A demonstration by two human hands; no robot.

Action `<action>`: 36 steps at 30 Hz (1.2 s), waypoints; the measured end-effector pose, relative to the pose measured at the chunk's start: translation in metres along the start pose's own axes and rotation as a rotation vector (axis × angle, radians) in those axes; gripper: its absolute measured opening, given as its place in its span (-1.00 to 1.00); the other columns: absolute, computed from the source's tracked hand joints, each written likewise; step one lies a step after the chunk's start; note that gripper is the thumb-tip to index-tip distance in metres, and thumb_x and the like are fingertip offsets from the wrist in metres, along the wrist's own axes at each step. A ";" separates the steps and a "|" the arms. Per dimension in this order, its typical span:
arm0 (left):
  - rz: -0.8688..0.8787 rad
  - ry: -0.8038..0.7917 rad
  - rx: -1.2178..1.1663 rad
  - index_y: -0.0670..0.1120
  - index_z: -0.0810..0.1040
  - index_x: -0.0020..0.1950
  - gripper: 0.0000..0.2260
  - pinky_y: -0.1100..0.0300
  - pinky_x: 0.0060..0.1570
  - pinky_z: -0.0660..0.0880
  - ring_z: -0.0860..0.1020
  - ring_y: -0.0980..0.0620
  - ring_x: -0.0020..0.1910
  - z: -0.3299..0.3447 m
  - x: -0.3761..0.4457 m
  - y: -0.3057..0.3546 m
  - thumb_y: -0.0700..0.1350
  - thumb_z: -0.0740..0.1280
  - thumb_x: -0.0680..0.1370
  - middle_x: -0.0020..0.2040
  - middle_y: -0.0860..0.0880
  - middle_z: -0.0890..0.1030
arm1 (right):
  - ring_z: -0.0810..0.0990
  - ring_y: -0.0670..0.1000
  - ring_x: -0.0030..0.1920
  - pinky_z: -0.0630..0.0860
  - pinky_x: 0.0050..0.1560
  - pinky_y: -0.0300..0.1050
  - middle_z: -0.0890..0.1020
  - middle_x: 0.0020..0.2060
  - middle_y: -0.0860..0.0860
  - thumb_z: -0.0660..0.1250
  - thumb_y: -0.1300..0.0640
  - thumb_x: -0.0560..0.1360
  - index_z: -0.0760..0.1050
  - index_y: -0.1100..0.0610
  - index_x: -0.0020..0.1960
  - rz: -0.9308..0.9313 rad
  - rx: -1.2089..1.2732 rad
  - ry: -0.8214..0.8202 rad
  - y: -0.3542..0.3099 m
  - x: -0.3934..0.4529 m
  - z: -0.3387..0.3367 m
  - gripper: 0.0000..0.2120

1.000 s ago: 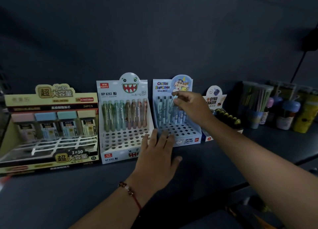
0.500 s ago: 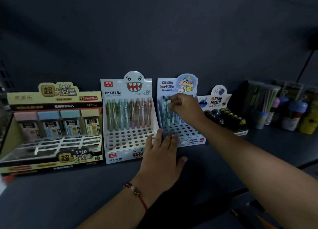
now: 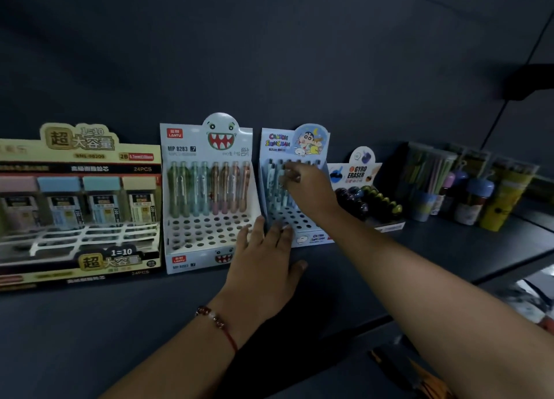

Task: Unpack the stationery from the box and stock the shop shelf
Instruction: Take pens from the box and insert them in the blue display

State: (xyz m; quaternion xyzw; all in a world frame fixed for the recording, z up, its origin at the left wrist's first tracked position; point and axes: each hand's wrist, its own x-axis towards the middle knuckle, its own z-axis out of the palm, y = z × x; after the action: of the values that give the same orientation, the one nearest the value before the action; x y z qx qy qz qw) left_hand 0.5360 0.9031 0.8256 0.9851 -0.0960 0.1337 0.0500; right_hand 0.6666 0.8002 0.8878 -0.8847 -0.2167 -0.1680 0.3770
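Restocking the cartoon pen box, kinda dicey

Right hand (image 3: 308,189) pinches a pale pen in the light-blue cardboard pen display (image 3: 295,189); left hand (image 3: 266,261), fingers spread flat, braces its front edge on the dark shelf (image 3: 449,249). A miss under those fingertips could topple neighbouring pens.

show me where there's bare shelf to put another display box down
Free: the dark shelf in front of the yellow lead-refill display, left of the left hand; also the front strip near the shelf edge, ahead of the gyro eraser box and cups. Crowded: the back row, boxes side by side, with both hands at the blue cartoon pen display.
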 end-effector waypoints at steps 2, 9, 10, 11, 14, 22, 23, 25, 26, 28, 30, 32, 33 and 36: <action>0.036 0.000 -0.035 0.03 0.02 0.60 -0.43 -0.13 0.52 -0.12 -0.14 -0.11 0.58 -0.005 -0.003 0.002 0.23 -0.03 0.64 0.61 0.02 0.02 | 0.55 0.07 0.24 0.46 0.14 -0.18 0.57 0.26 0.12 0.26 0.09 0.63 0.39 0.17 0.46 -0.025 -0.024 -0.054 0.001 -0.013 -0.014 -0.58; 0.304 0.062 -0.184 0.07 0.31 0.50 -0.52 0.09 0.42 0.14 0.25 0.03 0.46 -0.012 -0.020 0.078 0.21 0.02 0.63 0.46 0.09 0.36 | 0.37 0.01 0.42 0.31 0.31 -0.17 0.41 0.45 0.00 0.21 -0.04 0.64 0.38 0.04 0.46 0.013 -0.283 -0.229 0.036 -0.097 -0.115 -0.58; 0.335 0.065 -0.218 0.09 0.32 0.49 -0.56 0.12 0.37 0.21 0.30 0.05 0.42 -0.009 -0.023 0.100 0.19 0.08 0.63 0.42 0.12 0.40 | 0.38 0.00 0.41 0.30 0.28 -0.20 0.43 0.43 -0.01 0.22 -0.04 0.64 0.40 0.05 0.45 0.030 -0.314 -0.213 0.046 -0.116 -0.134 -0.59; 0.373 0.069 -0.239 0.11 0.33 0.48 -0.57 0.14 0.31 0.26 0.33 0.08 0.39 -0.004 -0.027 0.123 0.17 0.12 0.63 0.39 0.15 0.43 | 0.38 -0.01 0.41 0.29 0.27 -0.22 0.45 0.42 -0.02 0.23 -0.05 0.63 0.41 0.04 0.45 0.060 -0.341 -0.190 0.060 -0.139 -0.152 -0.58; 0.517 0.026 -0.275 0.13 0.32 0.49 -0.57 0.17 0.28 0.32 0.39 0.11 0.36 0.019 -0.041 0.201 0.19 0.12 0.63 0.38 0.19 0.43 | 0.29 -0.01 0.48 0.22 0.42 -0.10 0.43 0.43 -0.03 0.23 -0.12 0.61 0.39 -0.01 0.46 0.208 -0.410 -0.120 0.112 -0.227 -0.208 -0.55; 0.714 -0.306 -0.459 0.01 0.50 0.37 -0.62 0.07 0.14 0.48 0.53 -0.02 0.20 0.134 -0.117 0.455 0.12 0.23 0.61 0.24 0.06 0.56 | 0.39 0.10 0.41 0.19 0.42 -0.09 0.49 0.38 0.02 0.18 -0.26 0.52 0.45 0.01 0.41 0.833 -0.416 -0.067 0.226 -0.595 -0.294 -0.44; 0.739 -0.355 -0.461 0.00 0.50 0.37 -0.61 0.08 0.15 0.48 0.53 -0.03 0.20 0.148 -0.132 0.491 0.12 0.23 0.61 0.24 0.04 0.55 | 0.36 0.09 0.42 0.19 0.42 -0.08 0.45 0.40 0.01 0.19 -0.24 0.54 0.41 0.00 0.43 0.924 -0.392 -0.101 0.231 -0.641 -0.295 -0.46; 0.816 -0.444 -0.460 0.02 0.51 0.35 -0.59 0.09 0.14 0.48 0.53 -0.03 0.20 0.174 -0.167 0.562 0.16 0.19 0.58 0.21 0.03 0.55 | 0.32 0.06 0.44 0.20 0.42 -0.07 0.41 0.41 -0.03 0.23 -0.21 0.56 0.35 -0.03 0.46 1.108 -0.340 -0.119 0.236 -0.729 -0.294 -0.47; 0.852 -0.486 -0.453 0.02 0.51 0.34 -0.59 0.09 0.15 0.48 0.53 -0.04 0.20 0.186 -0.186 0.592 0.16 0.19 0.58 0.22 0.03 0.54 | 0.33 0.05 0.42 0.23 0.41 -0.06 0.42 0.40 -0.03 0.24 -0.21 0.55 0.35 -0.04 0.46 1.187 -0.310 -0.122 0.236 -0.766 -0.294 -0.47; 0.929 -0.562 -0.442 0.01 0.51 0.35 -0.63 0.07 0.17 0.47 0.53 -0.07 0.20 0.210 -0.223 0.649 0.11 0.24 0.59 0.25 -0.01 0.53 | 0.33 0.05 0.42 0.26 0.41 -0.05 0.43 0.39 -0.03 0.25 -0.20 0.55 0.35 -0.02 0.46 1.320 -0.238 -0.133 0.239 -0.830 -0.294 -0.47; 1.006 -0.653 -0.410 0.02 0.50 0.35 -0.65 0.03 0.14 0.48 0.53 -0.10 0.18 0.226 -0.255 0.698 0.08 0.24 0.60 0.25 -0.02 0.50 | 0.30 0.05 0.44 0.23 0.44 -0.04 0.39 0.43 -0.03 0.24 -0.19 0.56 0.32 -0.02 0.49 1.449 -0.136 -0.136 0.242 -0.879 -0.297 -0.45; 1.076 -0.723 -0.367 0.03 0.50 0.33 -0.68 0.03 0.11 0.48 0.51 -0.09 0.18 0.245 -0.280 0.739 0.07 0.21 0.61 0.25 -0.01 0.48 | 0.29 0.04 0.46 0.20 0.45 -0.06 0.37 0.46 -0.04 0.24 -0.20 0.56 0.30 -0.03 0.50 1.557 -0.075 -0.118 0.251 -0.916 -0.301 -0.44; 1.107 -0.750 -0.351 0.03 0.50 0.31 -0.69 0.03 0.11 0.48 0.50 -0.08 0.18 0.257 -0.289 0.759 0.07 0.20 0.61 0.26 -0.01 0.48 | 0.30 0.03 0.45 0.20 0.45 -0.07 0.37 0.46 -0.04 0.24 -0.20 0.56 0.30 -0.04 0.50 1.606 -0.053 -0.106 0.259 -0.932 -0.304 -0.45; 1.175 -0.819 -0.296 0.03 0.49 0.32 -0.69 0.05 0.15 0.45 0.49 -0.11 0.20 0.305 -0.305 0.814 0.06 0.19 0.62 0.32 -0.05 0.45 | 0.35 0.00 0.42 0.24 0.43 -0.11 0.41 0.43 -0.05 0.26 -0.19 0.54 0.33 -0.04 0.48 1.710 -0.016 -0.053 0.294 -0.972 -0.312 -0.44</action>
State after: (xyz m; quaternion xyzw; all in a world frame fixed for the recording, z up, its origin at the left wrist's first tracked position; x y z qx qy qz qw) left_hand 0.1599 0.1235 0.5095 0.7249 -0.6367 -0.2552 0.0629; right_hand -0.0504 0.1373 0.4709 -0.7504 0.5178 0.1932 0.3626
